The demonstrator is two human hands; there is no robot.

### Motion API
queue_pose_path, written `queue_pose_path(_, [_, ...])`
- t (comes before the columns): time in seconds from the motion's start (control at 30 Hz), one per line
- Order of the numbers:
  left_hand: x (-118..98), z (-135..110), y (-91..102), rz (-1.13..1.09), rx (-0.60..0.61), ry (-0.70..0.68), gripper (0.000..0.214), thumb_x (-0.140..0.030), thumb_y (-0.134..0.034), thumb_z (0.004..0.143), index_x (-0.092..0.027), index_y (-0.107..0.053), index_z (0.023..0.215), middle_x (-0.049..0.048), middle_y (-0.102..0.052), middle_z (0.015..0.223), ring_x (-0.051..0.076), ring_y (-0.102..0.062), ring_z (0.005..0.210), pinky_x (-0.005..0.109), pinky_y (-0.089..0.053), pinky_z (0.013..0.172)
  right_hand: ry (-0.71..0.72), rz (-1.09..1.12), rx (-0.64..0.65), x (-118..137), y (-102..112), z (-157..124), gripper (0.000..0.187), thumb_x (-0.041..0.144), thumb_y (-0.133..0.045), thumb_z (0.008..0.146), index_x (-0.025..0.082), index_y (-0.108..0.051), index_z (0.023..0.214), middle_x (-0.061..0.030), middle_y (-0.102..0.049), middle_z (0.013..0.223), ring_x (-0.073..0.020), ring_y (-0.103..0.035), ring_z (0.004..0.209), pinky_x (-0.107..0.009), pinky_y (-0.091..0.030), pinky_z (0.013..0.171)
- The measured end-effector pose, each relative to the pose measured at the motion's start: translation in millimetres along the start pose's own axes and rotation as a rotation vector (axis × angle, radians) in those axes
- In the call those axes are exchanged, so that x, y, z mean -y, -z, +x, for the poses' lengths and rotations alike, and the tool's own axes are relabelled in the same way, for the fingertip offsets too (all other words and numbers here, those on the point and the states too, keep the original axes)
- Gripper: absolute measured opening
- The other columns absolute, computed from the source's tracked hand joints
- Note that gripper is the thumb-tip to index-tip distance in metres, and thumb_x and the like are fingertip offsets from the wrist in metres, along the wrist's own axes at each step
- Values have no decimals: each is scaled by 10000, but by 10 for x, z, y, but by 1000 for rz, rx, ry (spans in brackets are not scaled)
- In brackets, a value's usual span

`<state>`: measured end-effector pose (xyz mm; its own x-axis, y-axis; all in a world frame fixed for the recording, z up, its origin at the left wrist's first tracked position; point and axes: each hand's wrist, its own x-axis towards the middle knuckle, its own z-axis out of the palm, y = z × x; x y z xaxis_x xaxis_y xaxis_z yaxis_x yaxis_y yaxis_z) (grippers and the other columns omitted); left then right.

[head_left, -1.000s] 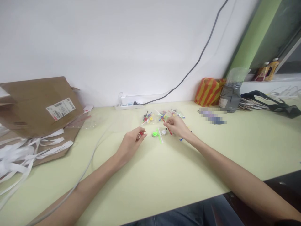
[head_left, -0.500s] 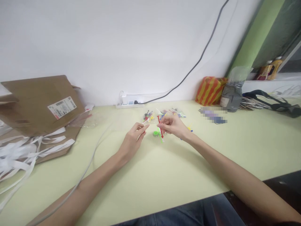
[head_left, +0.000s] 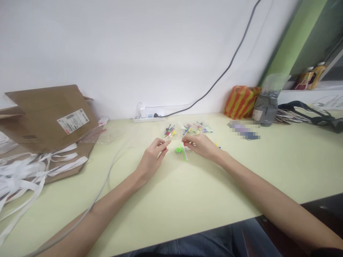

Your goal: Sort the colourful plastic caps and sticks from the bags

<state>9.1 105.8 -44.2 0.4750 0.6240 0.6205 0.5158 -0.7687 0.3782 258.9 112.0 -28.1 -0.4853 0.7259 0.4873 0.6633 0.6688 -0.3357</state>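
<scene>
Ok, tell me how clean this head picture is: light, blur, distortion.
Head view: soft, even light, no glare, only faint shadows under the left hand and right hand on the table; the wide lens stretches whatever lies near the bottom corners; the small coloured parts beyond the hands are too soft to make out; a patch to their right is pixelated.

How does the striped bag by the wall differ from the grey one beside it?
The striped bag is orange and yellow, squat and wide; the grey pouch is plain, narrower and taller. The pouch ends in a clear plastic top; the striped bag shows none. Both stand side by side at the table's back edge.
</scene>
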Motion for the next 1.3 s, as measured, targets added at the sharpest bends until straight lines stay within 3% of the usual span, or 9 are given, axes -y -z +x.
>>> queue_pose_path(0.33, [3,6,-9,-9,-19,-22,342,-177,-454,986,-273,-630,1263,55,-584,1055,142,-617,895,295,-507,796,7,-28,91,38,17,3,223,142,-450,971,205,-653,1038,-82,-732,959,-196,-653,841,-287,-424,751])
queue_pose_path(0.73, [-22,9,-9,-5,-17,-33,328,-175,-461,983,-266,-639,1242,59,-590,1057,147,-620,905,300,-517,796,-63,238,26,74,-48,16,118,163,-513,923,203,-623,907,-40,-710,879,-166,-651,799,-285,-479,735])
queue_pose_path(1.03, [-42,15,-2,-27,-14,-23,289,-186,-462,981,-250,-652,1190,55,-600,1050,143,-630,895,294,-509,800,-122,412,-40,68,-44,36,38,226,-604,859,195,-624,871,-24,-693,787,-155,-669,720,-257,-507,624])
queue_pose_path(1.17, [-50,9,0,-112,-2,63,276,-201,-551,940,-234,-585,1212,19,-641,1004,125,-641,833,292,-531,815,-175,410,-66,31,-53,50,42,219,-605,860,188,-631,874,-21,-691,761,-149,-652,678,-254,-482,605])
queue_pose_path(1.3, [-67,-1,10,-149,11,157,180,-261,-634,902,-220,-562,1061,-24,-652,906,117,-633,780,271,-522,767,-186,246,23,-18,-59,47,72,180,-597,869,169,-646,817,-15,-642,724,-134,-587,651,-254,-419,616])
